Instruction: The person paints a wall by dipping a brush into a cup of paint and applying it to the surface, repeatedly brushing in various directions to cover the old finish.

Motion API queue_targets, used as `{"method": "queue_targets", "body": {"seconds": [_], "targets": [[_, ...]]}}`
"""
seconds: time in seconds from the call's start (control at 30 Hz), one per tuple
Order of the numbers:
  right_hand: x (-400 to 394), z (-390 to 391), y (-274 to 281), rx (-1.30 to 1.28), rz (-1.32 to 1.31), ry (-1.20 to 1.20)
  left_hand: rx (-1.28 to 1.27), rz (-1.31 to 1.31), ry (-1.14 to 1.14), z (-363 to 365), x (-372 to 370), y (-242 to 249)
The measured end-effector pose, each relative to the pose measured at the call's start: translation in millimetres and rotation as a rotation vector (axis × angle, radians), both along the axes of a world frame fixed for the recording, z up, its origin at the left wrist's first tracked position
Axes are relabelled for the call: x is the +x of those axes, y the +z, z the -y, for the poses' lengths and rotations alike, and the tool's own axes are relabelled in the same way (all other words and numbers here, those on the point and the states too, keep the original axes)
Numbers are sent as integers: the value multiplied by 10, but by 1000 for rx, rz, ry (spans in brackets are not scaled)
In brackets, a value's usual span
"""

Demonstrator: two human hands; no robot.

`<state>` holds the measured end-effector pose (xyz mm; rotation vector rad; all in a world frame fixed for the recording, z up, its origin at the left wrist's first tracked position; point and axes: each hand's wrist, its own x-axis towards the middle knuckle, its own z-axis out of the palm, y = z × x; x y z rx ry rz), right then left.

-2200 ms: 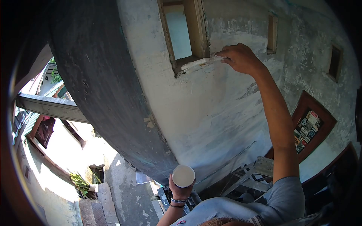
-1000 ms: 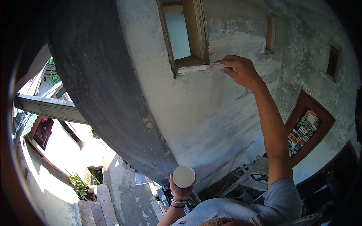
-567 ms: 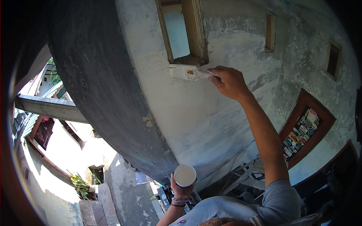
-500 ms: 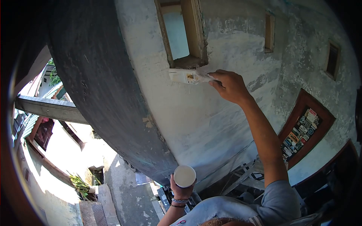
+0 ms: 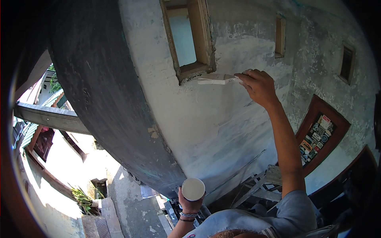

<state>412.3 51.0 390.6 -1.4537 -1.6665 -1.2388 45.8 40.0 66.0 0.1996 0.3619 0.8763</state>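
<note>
Two hands are in use, each closed on one item.

- Right hand (image 5: 258,85): raised on an outstretched arm, fingers wrapped around the handle of a paintbrush (image 5: 217,79).
- Paintbrush: held nearly level, its white-coated bristles against the wall (image 5: 222,119) just below the lower edge of the window opening (image 5: 186,37).
- Left hand (image 5: 189,204): low and close to the body, fingers clasped from beneath around a paint cup (image 5: 193,189).
- Paint cup: round, upright, filled with white paint almost to its rim; well apart from the brush.
- Wall: pale and patchy, with wet-looking white around the brush.
- Ladder (image 5: 262,184): below the raised arm, beside a wooden frame covered in stickers (image 5: 317,137).
</note>
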Motion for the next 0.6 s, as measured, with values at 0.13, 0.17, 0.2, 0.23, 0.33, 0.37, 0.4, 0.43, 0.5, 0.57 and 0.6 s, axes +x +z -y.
{"method": "queue_targets", "body": {"seconds": [0.13, 0.17, 0.2, 0.23, 0.33, 0.37, 0.4, 0.43, 0.5, 0.57, 0.6], "targets": [[-34, -80, 136, -14, 44, 88, 105, 19, -75, -21, -32, -133], [-60, -125, 166, -47, 40, 107, 107, 9, -74, -33, -35, -191], [-78, -166, 192, -81, 36, 127, 107, -3, -73, -22, -23, -172], [-85, -205, 228, -128, 13, 122, 107, -13, -73, -10, -16, -165], [-41, -287, 364, -247, -38, 94, 135, 14, -82, -4, -13, -189], [-7, -294, 418, -269, -45, 75, 119, -6, -69, 2, -17, -185], [21, -293, 469, -292, -50, 55, 104, -25, -55, 19, -18, -158], [51, -275, 509, -305, -41, 28, 87, -42, -40, 37, -22, -141], [127, -207, 581, -332, -19, -28, 129, -74, -39, 58, -35, -127], [193, -145, 613, -329, -9, -68, 160, -93, -45, 52, -46, -141], [238, -120, 624, -326, -2, -84, 171, -96, -52, 35, -48, -168]]}}
